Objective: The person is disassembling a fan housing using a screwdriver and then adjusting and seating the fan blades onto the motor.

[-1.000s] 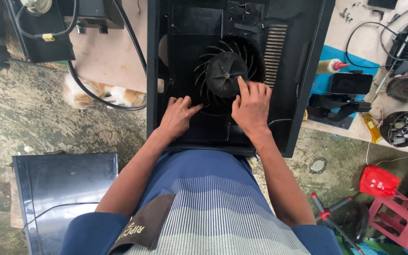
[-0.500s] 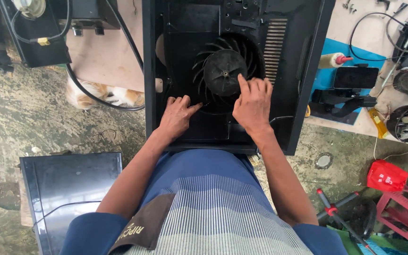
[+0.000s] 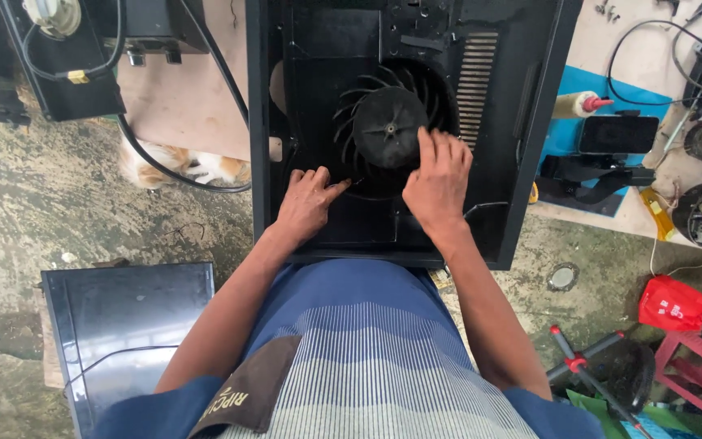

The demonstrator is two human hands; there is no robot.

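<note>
**Fan wheel in the black housing, both hands on it**

Fan wheel [image 3: 389, 128] sits in the round well of the black housing [image 3: 530, 162], which lies flat right in front of my knees, partly on the concrete floor [image 3: 58, 211]. My right hand [image 3: 436, 180] rests on the lower right edge of the blades, fingers spread and flat, not clamped on anything. My left hand [image 3: 306, 203] lies on the housing just beside the wheel, loosely open, index finger pointing at the rim. Glass panel [image 3: 127, 325] lies on the floor to my left. Off to the right sit a red pouch [image 3: 674, 302], a pink stool [image 3: 700, 372] and a phone [image 3: 617, 134] on a blue mat [image 3: 611, 85].
</note>
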